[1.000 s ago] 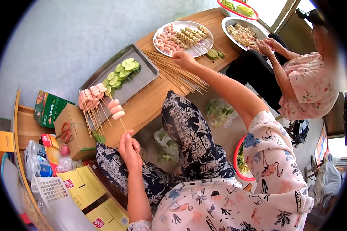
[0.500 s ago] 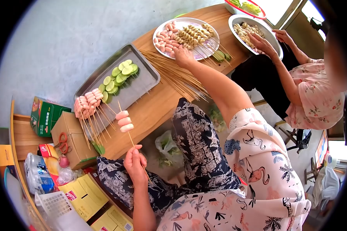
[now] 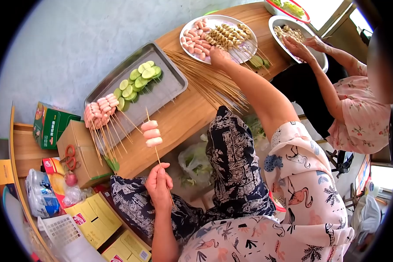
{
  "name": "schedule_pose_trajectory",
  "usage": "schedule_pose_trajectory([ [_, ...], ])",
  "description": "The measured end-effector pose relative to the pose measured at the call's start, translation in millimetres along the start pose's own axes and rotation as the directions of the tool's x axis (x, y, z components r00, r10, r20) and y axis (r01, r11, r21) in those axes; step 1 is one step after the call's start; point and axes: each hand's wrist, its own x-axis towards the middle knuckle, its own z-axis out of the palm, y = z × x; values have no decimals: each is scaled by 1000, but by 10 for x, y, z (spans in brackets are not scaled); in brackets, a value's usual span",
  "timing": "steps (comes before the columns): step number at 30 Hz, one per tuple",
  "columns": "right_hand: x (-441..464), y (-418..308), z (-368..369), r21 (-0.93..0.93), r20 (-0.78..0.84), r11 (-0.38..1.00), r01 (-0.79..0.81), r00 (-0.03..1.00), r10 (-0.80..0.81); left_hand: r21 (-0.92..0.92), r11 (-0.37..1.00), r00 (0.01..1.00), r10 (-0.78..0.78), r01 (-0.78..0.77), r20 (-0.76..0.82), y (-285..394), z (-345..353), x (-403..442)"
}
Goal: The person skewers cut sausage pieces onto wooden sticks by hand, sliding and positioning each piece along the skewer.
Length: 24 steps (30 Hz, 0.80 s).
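Observation:
My left hand point(image 3: 159, 187) is closed around the lower part of a bamboo skewer point(image 3: 157, 153). Three small pink sausages point(image 3: 151, 133) are threaded crosswise near its upper end. My right hand point(image 3: 220, 56) reaches to the near edge of a white round plate point(image 3: 235, 56), its fingers bent in among loose small sausages point(image 3: 196, 39). What the fingertips hold there is hidden. Beside the sausages on that plate lie skewered brown twisted pieces point(image 3: 227, 35). A metal tray point(image 3: 168, 89) bears skewered sausages point(image 3: 101, 111) and skewered green slices point(image 3: 137, 82).
Loose bamboo skewers point(image 3: 205, 78) fan across the wooden table point(image 3: 174, 129). At the right, a co-worker's hands point(image 3: 299, 48) are over a metal bowl point(image 3: 321, 59) of pale pieces. Scissors point(image 3: 70, 156) rest by a cardboard box point(image 3: 85, 148); yellow boxes point(image 3: 94, 220) stand lower left.
My view has shifted slightly, moving the table items. My left hand still holds the loaded skewer, now a little more upright. My right hand stays at the sausages on the plate.

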Motion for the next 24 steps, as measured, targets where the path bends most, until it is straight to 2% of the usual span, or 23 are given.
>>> schedule_pose_trajectory([
  [2, 82, 42, 33, 226, -26, 971, -75, 996, 83, 9, 1000, 1000, -4, 4, 12, 0, 8, 7],
  [4, 12, 86, -96, 253, -35, 967, -7, 999, 16, 16, 1000, 1000, -11, 11, 16, -7, 18, -11],
  [5, -13, 92, -146, 611, 37, 790, -47, 999, 31, 26, 1000, 1000, -11, 11, 17, -4, 32, -9],
  [6, -47, 86, -189, 868, 110, 486, -104, 994, 17, 35, 999, 1000, -11, 11, 18, 1, 45, -9],
  [7, -86, 37, -225, 977, 202, 67, -202, 979, -5, 32, 999, 1000, -11, 11, 23, 5, 46, -11],
  [8, -152, -30, -293, 978, 197, 67, -196, 980, -11, 30, 1000, 1000, -6, 5, 18, 9, 50, -16],
  [9, -276, -135, -413, 951, 180, -228, -207, 975, -132, 19, 1000, 1000, -2, 1, 29, 19, 49, -17],
  [10, -419, -255, -522, 833, 128, -499, -240, 960, -248, 8, 1000, 999, 2, -2, 36, 25, 41, -21],
  [12, -756, -497, -700, 779, 77, -572, -257, 944, -319, 10, 1000, 999, 17, -17, 29, 40, 24, -42],
  [14, -1058, -699, -697, 770, -107, -606, -200, 896, -431, -30, 999, 997, 25, -22, 72, 72, -3, -75],
  [19, -1735, -1103, -492, 586, -70, -728, -355, 873, -482, -93, 996, 994, 25, -15, 110, 94, 0, -261],
  [22, -2016, -1234, -346, 553, -45, -759, -343, 898, -438, -80, 997, 991, -6, 17, 135, 106, 23, -411],
  [24, -2174, -1293, -334, 510, 28, -773, -378, 905, -424, -75, 997, 989, -15, 26, 147, 96, 32, -484],
])
